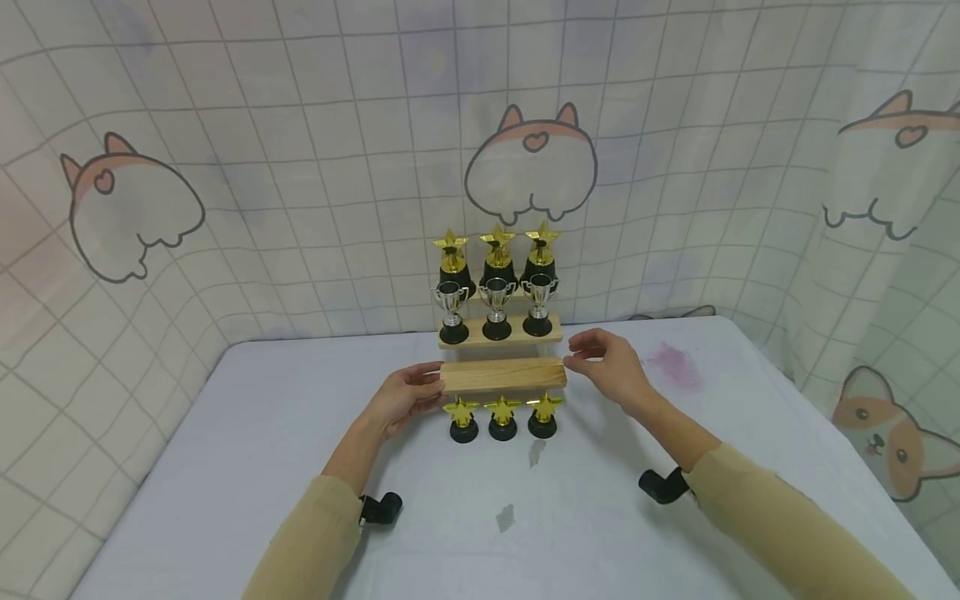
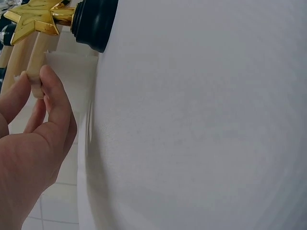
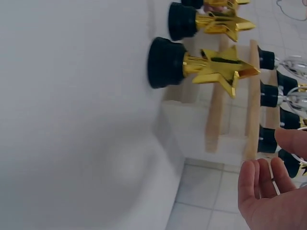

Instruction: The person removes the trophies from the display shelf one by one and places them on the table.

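A tiered wooden stand rises at the back of the table. My left hand [image 1: 405, 396] pinches the left end of its bare lowest board [image 1: 502, 376] between thumb and fingers, as the left wrist view shows. At the board's right end, my right hand [image 1: 611, 367] hovers with loosely bent fingers; in the right wrist view they look apart from the wood. Three small gold star trophies [image 1: 502, 417] with black bases stand on the table before the stand. Three silver cups [image 1: 497, 304] line the middle board [image 1: 517, 337], with three larger star trophies [image 1: 498, 254] behind and above.
A white cloth [image 1: 225, 467] covers the table. Grey patches [image 1: 506, 518] and a pink stain [image 1: 675, 367] mark it. Checked cloth [image 1: 337, 192] with cartoon animals hangs close behind the stand and down both sides. Black devices [image 1: 663, 486] sit at both wrists.
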`<state>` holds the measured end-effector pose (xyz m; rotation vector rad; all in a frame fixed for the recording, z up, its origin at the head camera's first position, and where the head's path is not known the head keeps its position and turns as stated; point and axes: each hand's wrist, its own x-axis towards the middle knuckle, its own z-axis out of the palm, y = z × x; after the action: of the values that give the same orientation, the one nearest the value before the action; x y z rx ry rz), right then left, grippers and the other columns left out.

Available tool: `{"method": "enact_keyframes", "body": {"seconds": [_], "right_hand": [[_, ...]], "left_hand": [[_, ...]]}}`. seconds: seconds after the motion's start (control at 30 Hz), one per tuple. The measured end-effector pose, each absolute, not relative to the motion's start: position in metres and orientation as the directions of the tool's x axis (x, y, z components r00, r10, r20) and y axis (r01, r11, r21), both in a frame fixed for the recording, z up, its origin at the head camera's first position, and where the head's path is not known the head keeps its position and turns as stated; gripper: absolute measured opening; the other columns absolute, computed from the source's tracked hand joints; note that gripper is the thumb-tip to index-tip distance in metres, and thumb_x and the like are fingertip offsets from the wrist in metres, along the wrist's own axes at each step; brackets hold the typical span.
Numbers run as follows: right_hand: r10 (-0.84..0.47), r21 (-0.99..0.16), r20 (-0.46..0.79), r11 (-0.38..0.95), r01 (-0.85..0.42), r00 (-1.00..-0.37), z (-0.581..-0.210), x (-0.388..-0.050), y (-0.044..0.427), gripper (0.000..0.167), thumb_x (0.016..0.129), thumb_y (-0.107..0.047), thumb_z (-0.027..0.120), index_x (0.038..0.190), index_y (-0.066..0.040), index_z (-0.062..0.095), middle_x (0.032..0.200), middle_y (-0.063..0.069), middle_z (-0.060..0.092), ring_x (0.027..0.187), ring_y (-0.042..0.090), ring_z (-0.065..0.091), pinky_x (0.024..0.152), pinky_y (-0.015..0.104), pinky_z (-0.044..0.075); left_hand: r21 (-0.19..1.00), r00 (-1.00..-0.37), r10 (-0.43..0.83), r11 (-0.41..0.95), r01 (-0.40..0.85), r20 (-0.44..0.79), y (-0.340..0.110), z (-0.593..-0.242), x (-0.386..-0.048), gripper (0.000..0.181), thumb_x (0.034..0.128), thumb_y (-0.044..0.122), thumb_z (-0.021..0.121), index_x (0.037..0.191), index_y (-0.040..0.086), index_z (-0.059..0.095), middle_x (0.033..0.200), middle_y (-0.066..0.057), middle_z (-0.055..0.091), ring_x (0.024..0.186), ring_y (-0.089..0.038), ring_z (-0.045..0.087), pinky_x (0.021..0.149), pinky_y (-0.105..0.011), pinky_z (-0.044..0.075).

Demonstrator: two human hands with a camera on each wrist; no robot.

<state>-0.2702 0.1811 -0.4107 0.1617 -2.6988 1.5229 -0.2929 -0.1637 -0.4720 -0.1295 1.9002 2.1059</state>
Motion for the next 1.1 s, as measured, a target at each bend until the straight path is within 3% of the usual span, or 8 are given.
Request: {"method": "enact_keyframes", "body": {"seconds": [0.37,1.1], "right_hand": [[-0.045,-0.888,0.078,0.452,-0.090,-0.996,-0.387,-0.294,0.161,0.042,0.096,-0.019,0.074,0.132,-0.002,0.060,0.131,0.018,0.061,0.121,0.032,0.056,0.099,0.048,0.052],[-0.005,-0.909,0.056,0.413,-0.053,-0.998,-0.388,-0.316,0.144,0.046,0.095,-0.019,0.075,0.134,-0.001,0.058,0.132,0.017,0.059,0.121,0.033,0.057,0.097,0.047,0.053]], "left_hand": [[0.959,-0.951,0.176,-0.080,-0.270,-0.253,-0.165,-0.475,-0.292,0.051,0.0993,-0.003,0.064,0.148,-0.001,0.049,0.138,-0.023,0.051,0.106,-0.023,0.066,0.097,-0.034,0.057],[0.959,-0.950,0.181,-0.079,-0.272,-0.255,-0.166,-0.476,-0.293,0.051,0.0990,-0.004,0.064,0.148,-0.001,0.049,0.139,-0.023,0.051,0.111,-0.027,0.064,0.096,-0.033,0.057]]}}
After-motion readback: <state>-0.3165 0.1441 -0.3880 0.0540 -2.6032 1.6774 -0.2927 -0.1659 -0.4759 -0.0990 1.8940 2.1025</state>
